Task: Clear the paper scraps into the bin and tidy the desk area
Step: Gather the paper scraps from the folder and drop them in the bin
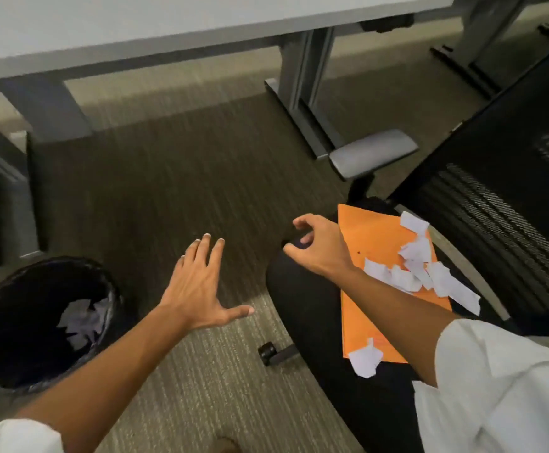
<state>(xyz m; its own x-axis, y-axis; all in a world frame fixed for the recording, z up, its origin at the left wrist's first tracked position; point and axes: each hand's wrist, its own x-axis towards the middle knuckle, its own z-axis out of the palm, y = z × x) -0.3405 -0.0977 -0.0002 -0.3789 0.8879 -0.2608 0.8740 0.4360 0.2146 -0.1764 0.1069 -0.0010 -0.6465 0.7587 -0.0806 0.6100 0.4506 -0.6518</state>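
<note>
An orange folder (pixel 374 243) lies on the black seat of an office chair (pixel 302 299). Several white paper scraps (pixel 420 269) are piled on its far right part, and one more scrap (pixel 366 358) sits at its near edge. A black bin (pixel 14 338) stands on the carpet at the lower left with white scraps (pixel 81 322) inside. My left hand (pixel 198 286) hovers over the carpet between bin and chair, fingers spread, holding nothing. My right hand (pixel 320 246) is at the chair seat's far-left edge beside the folder, fingers curled apart, empty.
The chair's mesh back (pixel 502 204) rises at the right, its grey armrest (pixel 372 152) beyond the folder, and a caster (pixel 268 353) pokes out below the seat. A white desk (pixel 135 31) with grey legs (pixel 302 93) spans the top. A grey cabinet (pixel 1 191) stands at left.
</note>
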